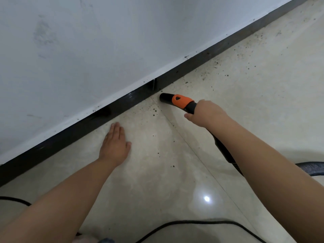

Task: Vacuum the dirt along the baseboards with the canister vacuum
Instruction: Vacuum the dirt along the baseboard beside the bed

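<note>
A black baseboard (122,104) runs diagonally from lower left to upper right under a white wall. Dark dirt specks (226,69) lie scattered on the cream floor tiles along it, mostly to the upper right. My right hand (206,113) grips the black vacuum nozzle (165,97) behind its orange collar (180,101); the nozzle mouth sits low by the floor, close to the baseboard. My left hand (114,144) rests flat on the floor, fingers straight, just in front of the baseboard. The ribbed hose (312,168) trails off to the right; the canister is out of view.
A black power cord (192,222) curves across the floor near the bottom edge, and another stretch of cord (15,199) shows at the lower left. A few dirt specks (155,111) lie near a tile joint between my hands.
</note>
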